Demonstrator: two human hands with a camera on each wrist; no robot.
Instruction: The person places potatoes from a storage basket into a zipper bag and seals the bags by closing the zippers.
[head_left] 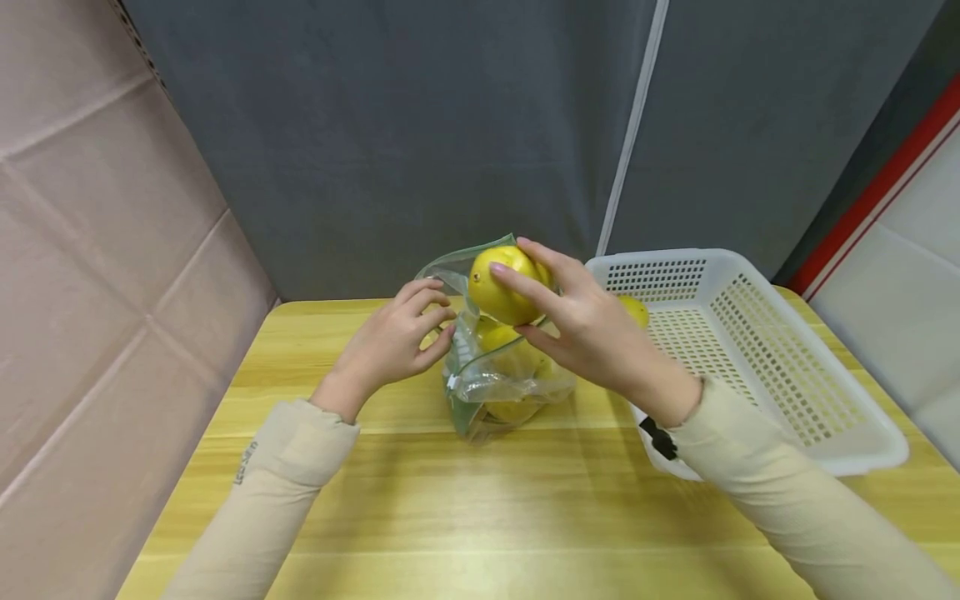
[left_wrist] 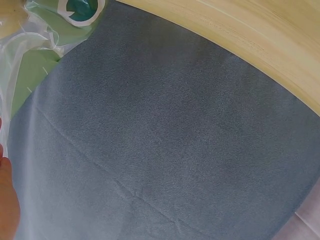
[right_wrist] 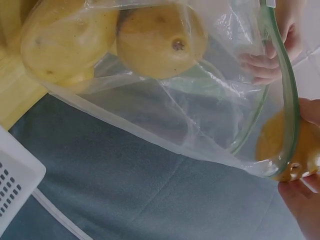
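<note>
A clear zip bag [head_left: 480, 387] with green edging stands upright on the table, several lemons [right_wrist: 160, 42] showing through its wall. My right hand [head_left: 592, 325] grips another lemon [head_left: 495, 292] between thumb and fingers, right at the bag's mouth. From the right wrist, the green zip edge crosses in front of this lemon [right_wrist: 272, 137]. My left hand [head_left: 393, 337] pinches the left side of the bag's opening with bent fingers. Only a bit of that hand [left_wrist: 7, 200] shows in the left wrist view, against the bag's edge.
A white perforated plastic basket [head_left: 825, 350] stands on the right of the wooden table [head_left: 420, 517]. Partly hidden behind my right hand, one lemon [head_left: 635, 311] lies at its left side. A grey cloth partition [head_left: 390, 150] rises behind the table.
</note>
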